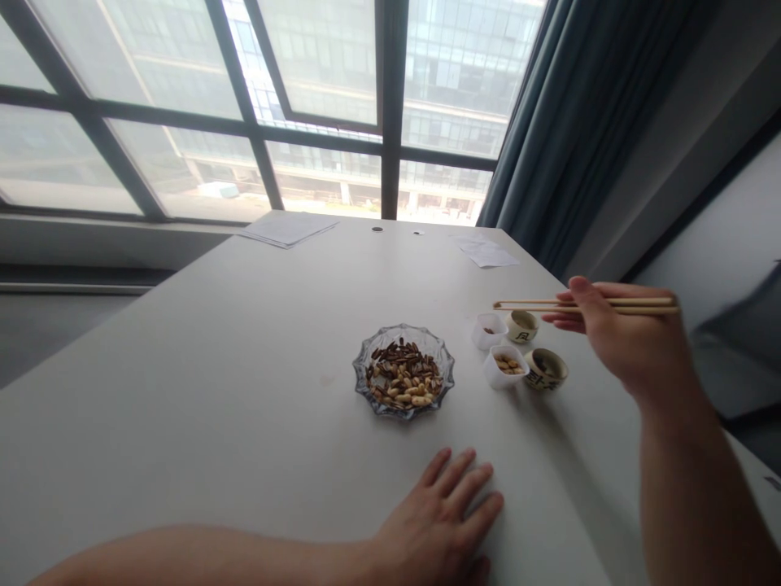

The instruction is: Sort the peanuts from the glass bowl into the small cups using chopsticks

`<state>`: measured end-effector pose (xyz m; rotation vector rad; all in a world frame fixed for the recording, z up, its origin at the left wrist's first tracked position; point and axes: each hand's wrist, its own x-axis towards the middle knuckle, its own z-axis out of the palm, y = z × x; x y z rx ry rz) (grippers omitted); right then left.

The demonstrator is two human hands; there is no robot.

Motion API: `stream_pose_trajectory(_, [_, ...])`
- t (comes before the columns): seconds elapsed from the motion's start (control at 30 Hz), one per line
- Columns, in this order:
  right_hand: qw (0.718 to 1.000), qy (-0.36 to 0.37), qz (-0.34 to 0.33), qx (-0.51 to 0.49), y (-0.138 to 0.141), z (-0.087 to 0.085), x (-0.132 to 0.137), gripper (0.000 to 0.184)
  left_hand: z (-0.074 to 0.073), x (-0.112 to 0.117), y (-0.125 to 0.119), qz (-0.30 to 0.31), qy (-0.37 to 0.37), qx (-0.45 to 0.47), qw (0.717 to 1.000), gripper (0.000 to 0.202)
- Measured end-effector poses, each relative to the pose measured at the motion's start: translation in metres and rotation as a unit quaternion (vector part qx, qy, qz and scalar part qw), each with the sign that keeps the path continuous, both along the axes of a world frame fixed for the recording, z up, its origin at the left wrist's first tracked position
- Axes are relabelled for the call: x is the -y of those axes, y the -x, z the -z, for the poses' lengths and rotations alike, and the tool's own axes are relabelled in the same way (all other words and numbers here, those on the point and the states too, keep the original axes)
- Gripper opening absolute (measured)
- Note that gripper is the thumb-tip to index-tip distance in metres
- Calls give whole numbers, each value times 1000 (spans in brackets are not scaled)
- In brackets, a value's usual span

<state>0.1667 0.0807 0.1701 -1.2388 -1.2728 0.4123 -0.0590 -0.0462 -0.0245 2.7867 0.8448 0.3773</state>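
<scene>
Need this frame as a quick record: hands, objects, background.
right hand: holds wooden chopsticks, tips in the air near a ceramic cup
left hand: spread flat on white table
nearby: glass dish of sunflower seeds and peanuts; plastic cup with reddish bits; plastic cup with peanuts; second ceramic cup
background: papers, window, curtain

Cut-glass dish (440,362) tinted grey-blue; seeds (399,366) dark-striped, some tan; cream teacups (545,368) with dark glyphs, seemingly; pale bamboo chopsticks (525,303).
</scene>
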Motion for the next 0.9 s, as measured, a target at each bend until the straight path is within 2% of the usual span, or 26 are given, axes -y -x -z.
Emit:
stream_pose_trajectory(0.1, [998,-4,50,29,-31,8,-21,30,-1,-1,0,-1,2,-2,1000,57])
stream_pose_trajectory(0.17, [996,10,72,58,-41,15,-32,27,-1,-1,0,-2,1,-3,1000,58])
stream_pose_trajectory(0.27, [994,11,84,70,-40,19,-38,27,-2,-1,0,-1,0,-8,1000,60])
stream_pose_trajectory(0.33, [997,-13,63,37,-30,16,-33,29,-2,-1,0,0,0,-11,1000,63])
stream_pose_trajectory(0.4, [1000,-22,8,-6,-12,11,-22,34,-2,0,0,0,-1,-13,1000,64])
stream_pose_trajectory(0.5, [993,33,-116,-22,22,10,-1,42,-2,1,-1,-1,-2,-8,1000,62])
stream_pose_trajectory(0.57, [974,91,-209,-2,45,14,12,45,-1,0,-1,-3,-2,-4,1000,60])
stream_pose_trajectory(0.67, [927,117,-350,73,71,25,24,39,0,0,-1,-3,0,1,1000,56])
stream_pose_trajectory(0.77, [898,103,-406,138,85,37,27,35,1,-1,-1,4,0,5,1000,55])
stream_pose_trajectory(0.9, [886,91,-426,157,93,49,25,33,2,-2,0,7,1,5,1000,56])
